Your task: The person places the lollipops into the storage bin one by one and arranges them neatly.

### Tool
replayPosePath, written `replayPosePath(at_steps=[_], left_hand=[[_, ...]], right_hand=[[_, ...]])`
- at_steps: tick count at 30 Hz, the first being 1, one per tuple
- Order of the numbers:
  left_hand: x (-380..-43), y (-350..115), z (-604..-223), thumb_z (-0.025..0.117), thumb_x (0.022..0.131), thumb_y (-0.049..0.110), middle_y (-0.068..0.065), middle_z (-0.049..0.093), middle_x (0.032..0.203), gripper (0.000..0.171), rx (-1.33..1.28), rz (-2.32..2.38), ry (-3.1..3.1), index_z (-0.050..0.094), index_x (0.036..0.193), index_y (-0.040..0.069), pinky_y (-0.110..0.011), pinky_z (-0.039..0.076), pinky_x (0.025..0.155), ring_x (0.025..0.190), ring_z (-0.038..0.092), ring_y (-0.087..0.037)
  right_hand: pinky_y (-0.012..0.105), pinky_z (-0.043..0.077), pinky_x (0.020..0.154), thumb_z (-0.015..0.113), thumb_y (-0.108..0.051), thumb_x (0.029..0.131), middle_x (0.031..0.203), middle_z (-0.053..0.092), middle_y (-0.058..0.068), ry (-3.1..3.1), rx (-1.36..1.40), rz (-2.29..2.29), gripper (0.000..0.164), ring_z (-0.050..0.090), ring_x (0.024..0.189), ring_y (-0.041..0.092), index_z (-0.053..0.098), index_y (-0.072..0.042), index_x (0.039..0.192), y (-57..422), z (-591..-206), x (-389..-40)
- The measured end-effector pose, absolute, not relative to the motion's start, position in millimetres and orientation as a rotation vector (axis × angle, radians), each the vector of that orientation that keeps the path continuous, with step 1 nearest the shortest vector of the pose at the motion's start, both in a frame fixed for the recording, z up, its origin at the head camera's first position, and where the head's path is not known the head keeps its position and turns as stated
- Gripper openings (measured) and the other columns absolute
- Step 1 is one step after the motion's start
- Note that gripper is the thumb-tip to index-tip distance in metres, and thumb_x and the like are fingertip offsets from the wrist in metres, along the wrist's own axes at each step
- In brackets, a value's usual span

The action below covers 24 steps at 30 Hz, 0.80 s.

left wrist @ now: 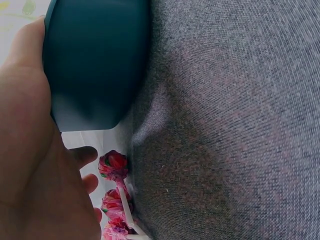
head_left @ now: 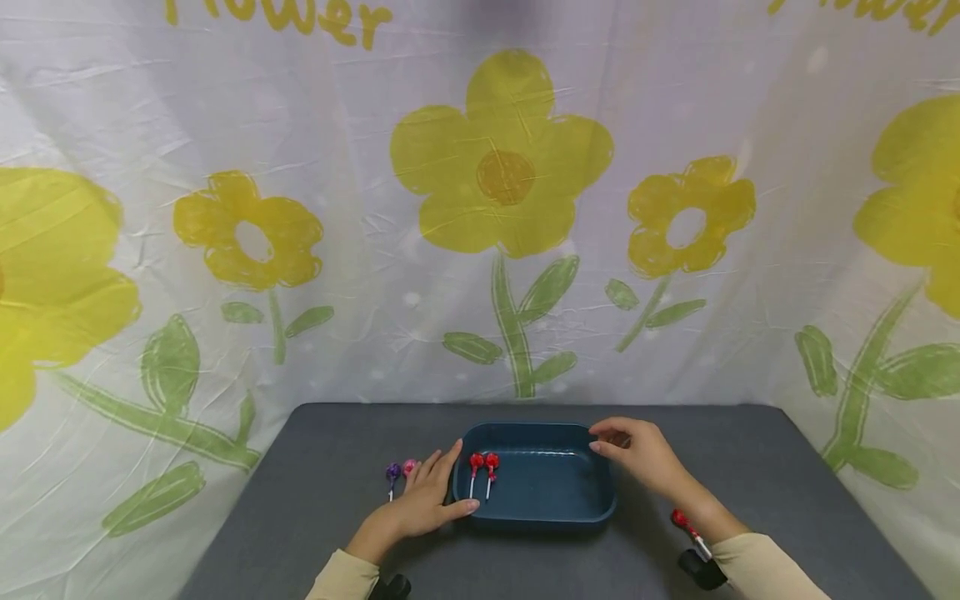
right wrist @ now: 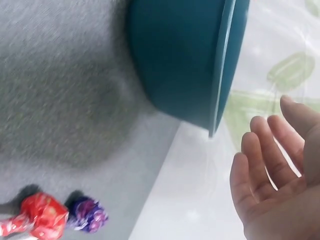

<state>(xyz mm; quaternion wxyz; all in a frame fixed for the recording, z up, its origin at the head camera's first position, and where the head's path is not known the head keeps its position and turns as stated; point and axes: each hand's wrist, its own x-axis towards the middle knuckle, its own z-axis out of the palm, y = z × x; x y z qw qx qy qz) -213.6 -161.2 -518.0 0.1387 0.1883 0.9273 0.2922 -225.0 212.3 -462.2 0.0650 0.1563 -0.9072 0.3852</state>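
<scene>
A dark teal rectangular tub (head_left: pixel 540 515) sits on the grey table, and two red-wrapped lollipops (head_left: pixel 491 461) lie inside at its left end. My left hand (head_left: pixel 426 502) rests against the tub's left side with fingers spread and straight, its thumb at the front left corner of the rim. In the left wrist view that thumb (left wrist: pixel 31 42) lies along the tub's wall. My right hand (head_left: pixel 637 450) is at the back right corner, its fingers loosely bent. The right wrist view shows this hand (right wrist: pixel 280 170) with nothing in it, apart from the rim.
Left of the tub lie a purple lollipop (head_left: pixel 393 472) and a pink one (head_left: pixel 409 467), partly behind my left hand. Beside my right forearm is a red lollipop (head_left: pixel 679 518); a purple one (right wrist: pixel 88 214) lies next to it in the right wrist view. A flowered curtain (head_left: pixel 360 333) hangs behind the table.
</scene>
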Motion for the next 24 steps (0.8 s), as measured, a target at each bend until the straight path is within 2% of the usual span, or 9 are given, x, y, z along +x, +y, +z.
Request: replayPosePath(at_steps=[7,15,24], left_hand=[[-213.8,-161.2,-516.6,0.056,0.090,0.065,-0.012,0.020,0.166,0.100,0.549,0.833,2.691,0.002,0.161,0.021,-0.072,0.002,0.116,0.154,0.010,-0.041],[-214.0,-160.9,-516.4,0.056,0.090,0.065,-0.013,0.021,0.165,0.100,0.544,0.831,2.685,0.001,0.161,0.022,-0.072,0.002,0.116,0.154,0.010,-0.041],[-212.4,-161.8,-517.6,0.055,0.089,0.068,-0.015,0.021,0.165,0.101,0.547,0.836,2.687,0.002,0.161,0.022,-0.072,0.002,0.116,0.153,0.011,-0.042]], right_hand=[[0.021,0.052,0.067,0.075,-0.020,0.088,0.091,0.073,-0.002,-2.731,0.457,1.099,0.020,0.061,0.075,0.000,0.074,-0.011,0.106,230.1,-466.6,-224.8],[0.022,0.052,0.066,0.072,-0.023,0.090,0.098,0.074,0.002,-2.795,0.405,1.107,0.023,0.063,0.078,0.005,0.073,-0.011,0.109,248.4,-468.9,-222.1],[0.022,0.050,0.062,0.071,-0.025,0.091,0.100,0.074,0.004,-2.827,0.344,1.095,0.025,0.063,0.076,0.004,0.072,-0.011,0.113,264.6,-471.2,-219.3]])
